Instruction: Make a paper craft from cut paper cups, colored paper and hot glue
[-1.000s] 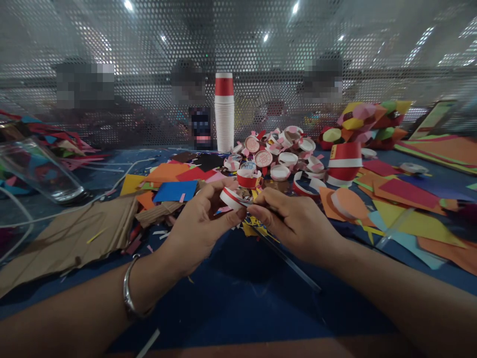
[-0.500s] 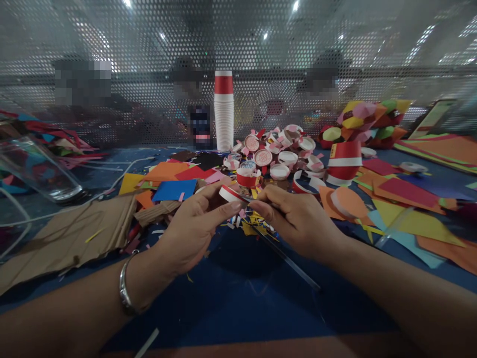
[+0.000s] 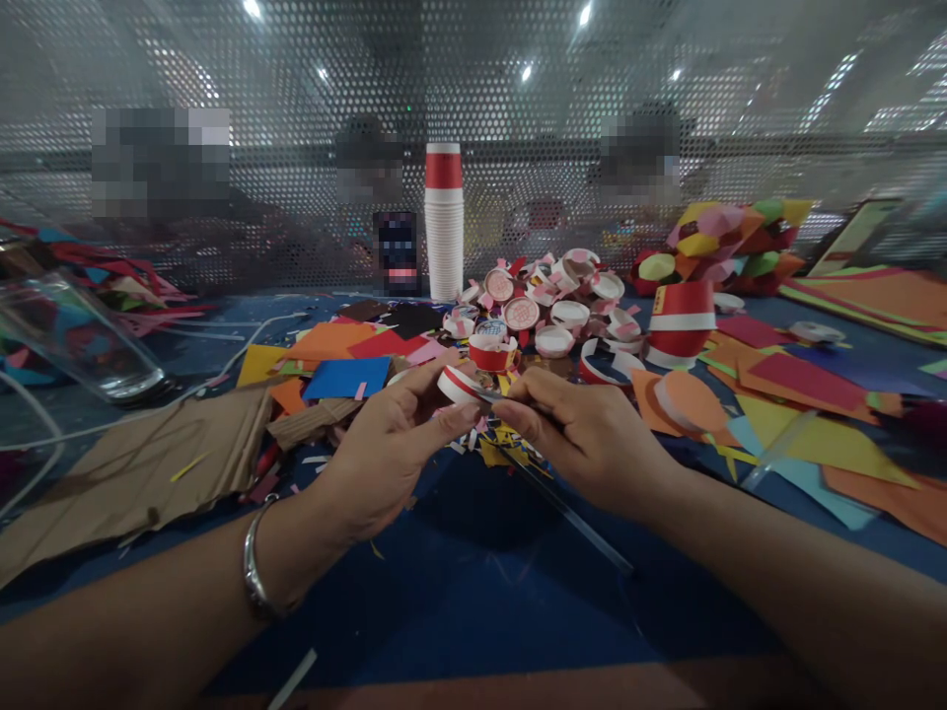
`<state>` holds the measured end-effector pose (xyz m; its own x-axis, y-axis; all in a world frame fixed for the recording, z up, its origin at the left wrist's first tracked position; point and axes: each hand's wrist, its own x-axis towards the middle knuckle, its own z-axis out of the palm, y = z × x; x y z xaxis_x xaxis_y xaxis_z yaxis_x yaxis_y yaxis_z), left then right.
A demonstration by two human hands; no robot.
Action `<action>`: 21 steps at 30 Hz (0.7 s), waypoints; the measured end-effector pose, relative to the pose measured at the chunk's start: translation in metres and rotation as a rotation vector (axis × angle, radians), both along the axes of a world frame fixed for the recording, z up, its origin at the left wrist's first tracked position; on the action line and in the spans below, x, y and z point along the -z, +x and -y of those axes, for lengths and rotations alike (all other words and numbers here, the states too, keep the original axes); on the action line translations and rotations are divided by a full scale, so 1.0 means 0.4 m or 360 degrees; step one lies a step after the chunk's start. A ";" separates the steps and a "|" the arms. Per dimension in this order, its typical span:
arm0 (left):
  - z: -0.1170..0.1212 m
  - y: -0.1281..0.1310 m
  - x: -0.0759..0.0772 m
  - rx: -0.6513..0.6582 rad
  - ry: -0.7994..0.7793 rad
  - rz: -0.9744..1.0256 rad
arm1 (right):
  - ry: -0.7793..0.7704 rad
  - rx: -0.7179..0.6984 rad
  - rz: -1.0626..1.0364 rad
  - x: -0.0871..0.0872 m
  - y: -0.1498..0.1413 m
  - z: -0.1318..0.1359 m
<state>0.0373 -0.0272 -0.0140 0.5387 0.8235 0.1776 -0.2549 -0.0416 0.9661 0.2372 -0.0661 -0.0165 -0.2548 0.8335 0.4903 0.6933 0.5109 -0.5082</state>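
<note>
Currently, from the head camera: pinching a cup piece [image 3: 457, 385] between thumb and fingers of the left hand [image 3: 392, 444], above the table [image 3: 480, 611], mid-view. Gripping a grey blade [image 3: 486, 395] in the right hand [image 3: 599, 434], with thumb and forefinger close together; pointing it at the cup piece's right edge, but cannot tell whether touching. Have a red ring [image 3: 488, 354] just beyond, then a heap [image 3: 553, 342] of cut cups and a tall stack [image 3: 444, 247]; leftward, cardboard [image 3: 148, 463] and blue paper [image 3: 345, 379]; rightward, a red cup [image 3: 682, 335] and an orange disc [image 3: 695, 402].
</note>
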 end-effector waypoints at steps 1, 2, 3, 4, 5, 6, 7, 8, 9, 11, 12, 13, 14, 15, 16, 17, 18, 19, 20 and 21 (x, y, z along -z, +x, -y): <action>-0.001 0.000 0.001 0.0008 0.0005 -0.0009 | -0.0013 0.0004 0.0008 -0.001 0.000 0.000; -0.002 0.000 0.001 0.0016 0.0016 -0.0021 | -0.0020 0.0007 0.0016 -0.001 0.001 0.001; -0.004 -0.001 0.002 0.0022 0.0031 -0.0034 | -0.0024 0.0006 0.0024 -0.002 0.001 0.001; -0.005 -0.002 0.002 0.0027 0.0044 -0.0046 | -0.0026 0.0003 0.0033 -0.002 0.002 0.001; -0.006 -0.004 0.002 0.0028 0.0052 -0.0055 | -0.0028 -0.0001 0.0039 -0.003 0.003 0.001; -0.007 -0.005 0.001 0.0029 0.0051 -0.0062 | -0.0030 -0.0002 0.0044 -0.003 0.004 0.002; -0.007 -0.007 0.000 0.0030 0.0041 -0.0066 | -0.0030 0.0000 0.0046 -0.003 0.004 0.002; -0.007 -0.008 0.000 0.0027 0.0022 -0.0069 | -0.0029 0.0003 0.0048 -0.003 0.004 0.002; -0.006 -0.008 -0.002 0.0021 -0.0004 -0.0069 | -0.0027 0.0005 0.0051 -0.003 0.004 0.002; -0.005 -0.009 -0.003 0.0004 -0.0069 -0.0055 | -0.0013 0.0009 0.0055 -0.002 0.003 0.001; -0.005 -0.008 -0.004 -0.0003 -0.0107 -0.0035 | -0.0002 0.0010 0.0055 -0.002 0.003 0.001; -0.005 -0.008 -0.004 -0.0008 -0.0150 -0.0007 | 0.0011 0.0011 0.0051 -0.001 0.002 0.000; -0.006 -0.007 -0.004 -0.0014 -0.0200 0.0025 | 0.0025 0.0011 0.0043 0.000 0.002 -0.001; -0.007 -0.007 -0.003 -0.0020 -0.0248 0.0059 | 0.0039 0.0010 0.0032 0.001 0.003 -0.003; -0.008 -0.006 -0.002 -0.0019 -0.0292 0.0084 | 0.0045 0.0010 0.0021 0.001 0.003 -0.004; -0.009 -0.006 -0.001 -0.0012 -0.0328 0.0097 | 0.0043 0.0011 0.0013 0.002 0.004 -0.005; -0.010 -0.006 0.000 -0.0002 -0.0350 0.0096 | 0.0036 0.0014 0.0008 0.002 0.005 -0.007; -0.011 -0.006 0.001 0.0008 -0.0355 0.0087 | 0.0025 0.0020 0.0006 0.002 0.005 -0.007; -0.010 -0.006 0.001 0.0017 -0.0346 0.0075 | 0.0016 0.0025 0.0007 0.003 0.006 -0.008; -0.010 -0.006 0.001 0.0021 -0.0326 0.0062 | 0.0009 0.0029 0.0011 0.003 0.006 -0.008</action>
<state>0.0350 -0.0232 -0.0146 0.5457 0.8375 0.0279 -0.2916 0.1586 0.9433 0.2395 -0.0627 -0.0176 -0.2429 0.8354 0.4931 0.7058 0.5009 -0.5009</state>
